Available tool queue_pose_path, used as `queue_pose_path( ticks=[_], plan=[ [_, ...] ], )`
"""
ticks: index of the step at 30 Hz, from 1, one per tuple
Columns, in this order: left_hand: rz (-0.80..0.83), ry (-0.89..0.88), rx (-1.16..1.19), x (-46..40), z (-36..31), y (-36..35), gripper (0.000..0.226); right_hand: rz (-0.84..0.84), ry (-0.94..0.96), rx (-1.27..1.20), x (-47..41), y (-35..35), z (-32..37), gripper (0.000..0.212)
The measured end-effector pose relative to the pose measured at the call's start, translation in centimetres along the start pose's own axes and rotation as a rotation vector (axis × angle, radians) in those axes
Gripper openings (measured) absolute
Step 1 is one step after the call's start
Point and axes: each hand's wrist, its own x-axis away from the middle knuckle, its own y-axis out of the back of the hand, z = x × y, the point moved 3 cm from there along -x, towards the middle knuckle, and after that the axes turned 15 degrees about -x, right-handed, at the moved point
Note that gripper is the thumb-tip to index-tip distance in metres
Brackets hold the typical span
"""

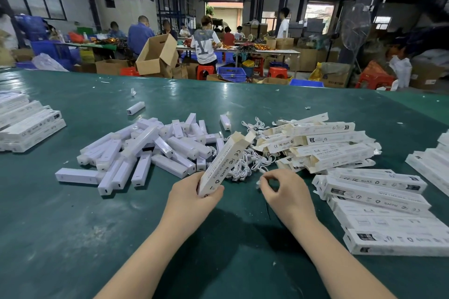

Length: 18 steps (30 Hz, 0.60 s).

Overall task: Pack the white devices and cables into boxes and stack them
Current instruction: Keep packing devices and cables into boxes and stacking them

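1. The left hand (194,193) grips the near end of one long white box (224,162), fingers and thumb curled round it. The box tilts up and away, and its far end is open with the flaps (244,137) splayed.

2. The right hand (284,193) has its fingers curled, thumb and forefinger pinching something small and white (259,183) at the near edge of the cable heap (245,162). It is probably a cable end, though the view is too poor to be sure.

3. The white devices (145,150) lie in a loose pile left of centre on the green table (73,226). The cables lie tangled at the centre, just beyond both hands. Unfilled boxes (323,143) are heaped to the right of the cables.

4. Packed boxes sit in a stack (379,204) toward the table's right edge. Another stack (26,124) lies at the left edge.

5. Judged step: loading a cable into the held box. To do it well, the cable should be drawn free of the tangle as one bundle, so that no neighbour trails along.

6. The box mouth should be turned toward the right hand and kept square, with flaps clear. Squeezing the near end risks collapsing the sleeve.

7. The flaps should be tucked only once the contents sit fully inside.
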Motion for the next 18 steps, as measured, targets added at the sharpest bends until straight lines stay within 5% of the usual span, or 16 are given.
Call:
queue_pose_path(
  ticks=[3, 8, 13, 18],
  plan=[
    [0.049, 0.088, 0.063, 0.0, -0.4, 0.1, 0.015, -0.015, -0.126, -0.362, 0.3, 0.3, 0.5, 0.016],
    [0.284, 0.170, 0.560, 0.4, -1.4, -0.2, 0.013, 0.108, -0.231, -0.975, 1.2, -0.1, 2.6, 0.015],
    [0.423, 0.169, 0.713, 0.9, -1.9, -0.4, 0.021, 0.282, -0.269, -1.083, 2.3, -0.7, 4.4, 0.019],
    [0.416, 0.104, 0.657, 1.2, -2.2, -0.6, 0.015, 0.235, -0.202, -0.996, 2.7, -0.7, 4.9, 0.025]
  ],
)
